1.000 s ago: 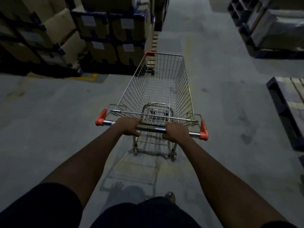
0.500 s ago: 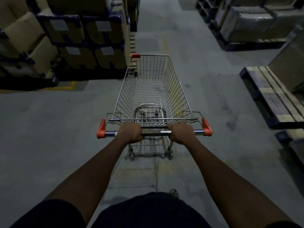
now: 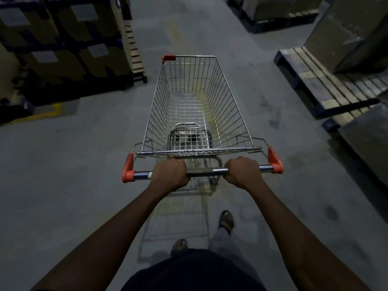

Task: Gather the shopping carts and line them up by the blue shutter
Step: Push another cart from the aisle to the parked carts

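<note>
Our left grip point(image 3: 170, 175) and right grip point(image 3: 243, 172) both curl tight round the smooth metal bar point(image 3: 210, 171) of the cart point(image 3: 199, 106), a tapering wire-mesh basket with orange plastic end caps. It stands on the dull concrete floor point(image 3: 73, 164), in the aisle between stacked cardboard boxes point(image 3: 63, 38) and a slatted wooden pallet point(image 3: 321, 85).

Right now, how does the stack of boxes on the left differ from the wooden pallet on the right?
The boxes are piled high; the pallet lies low and flat. The boxes carry pale labels and dark bands; the pallet shows bare wooden slats. Both flank the aisle where the cart stands.
</note>
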`<control>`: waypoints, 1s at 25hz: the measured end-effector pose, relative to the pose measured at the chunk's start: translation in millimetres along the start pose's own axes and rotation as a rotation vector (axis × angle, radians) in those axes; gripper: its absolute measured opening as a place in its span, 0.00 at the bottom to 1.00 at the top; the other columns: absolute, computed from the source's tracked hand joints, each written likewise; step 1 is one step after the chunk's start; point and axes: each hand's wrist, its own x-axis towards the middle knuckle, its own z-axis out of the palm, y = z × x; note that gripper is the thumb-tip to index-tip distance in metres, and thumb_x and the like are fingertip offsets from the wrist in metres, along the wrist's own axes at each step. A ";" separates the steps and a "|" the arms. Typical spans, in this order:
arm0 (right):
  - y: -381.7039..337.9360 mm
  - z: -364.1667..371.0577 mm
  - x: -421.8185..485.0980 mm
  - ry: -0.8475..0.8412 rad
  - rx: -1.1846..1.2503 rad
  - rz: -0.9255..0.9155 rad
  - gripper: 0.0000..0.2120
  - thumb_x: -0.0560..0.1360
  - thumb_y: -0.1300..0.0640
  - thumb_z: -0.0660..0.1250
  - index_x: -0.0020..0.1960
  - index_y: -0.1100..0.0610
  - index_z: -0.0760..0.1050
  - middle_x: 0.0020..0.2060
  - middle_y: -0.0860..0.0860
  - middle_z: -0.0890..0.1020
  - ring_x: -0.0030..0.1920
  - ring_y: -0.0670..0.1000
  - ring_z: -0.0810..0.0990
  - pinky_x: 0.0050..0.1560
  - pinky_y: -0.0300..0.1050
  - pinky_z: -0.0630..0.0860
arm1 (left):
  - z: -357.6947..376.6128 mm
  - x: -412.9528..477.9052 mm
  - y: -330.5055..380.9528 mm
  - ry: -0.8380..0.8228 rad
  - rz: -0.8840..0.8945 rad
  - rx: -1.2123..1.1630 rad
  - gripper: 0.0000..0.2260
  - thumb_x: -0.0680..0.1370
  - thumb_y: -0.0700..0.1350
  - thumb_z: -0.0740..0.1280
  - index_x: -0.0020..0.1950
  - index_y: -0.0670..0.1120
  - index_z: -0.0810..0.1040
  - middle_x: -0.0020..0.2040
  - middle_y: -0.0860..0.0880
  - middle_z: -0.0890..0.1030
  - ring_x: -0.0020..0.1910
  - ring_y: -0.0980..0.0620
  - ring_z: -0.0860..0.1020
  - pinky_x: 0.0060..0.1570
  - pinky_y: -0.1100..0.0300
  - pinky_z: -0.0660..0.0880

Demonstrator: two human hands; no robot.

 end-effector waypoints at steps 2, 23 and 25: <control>-9.4 5.7 -21.7 0.005 0.013 0.039 0.13 0.71 0.44 0.66 0.48 0.51 0.80 0.41 0.53 0.81 0.42 0.56 0.80 0.41 0.46 0.73 | 2.5 -14.1 -0.3 0.009 0.039 0.019 0.12 0.70 0.54 0.66 0.45 0.47 0.79 0.44 0.46 0.82 0.43 0.45 0.80 0.39 0.57 0.73; 24.5 76.2 -289.2 -0.019 0.160 0.465 0.13 0.72 0.46 0.65 0.50 0.53 0.78 0.48 0.54 0.83 0.48 0.59 0.81 0.46 0.47 0.75 | 29.5 -128.6 165.0 0.017 0.476 0.158 0.14 0.72 0.54 0.64 0.48 0.46 0.79 0.45 0.44 0.82 0.43 0.42 0.81 0.40 0.56 0.74; 32.2 85.1 -318.5 -0.019 0.176 0.514 0.13 0.72 0.47 0.65 0.50 0.54 0.78 0.48 0.55 0.83 0.49 0.59 0.81 0.47 0.48 0.75 | 31.2 -138.8 190.8 -0.003 0.524 0.180 0.14 0.72 0.55 0.65 0.49 0.46 0.79 0.45 0.44 0.81 0.43 0.42 0.80 0.41 0.55 0.75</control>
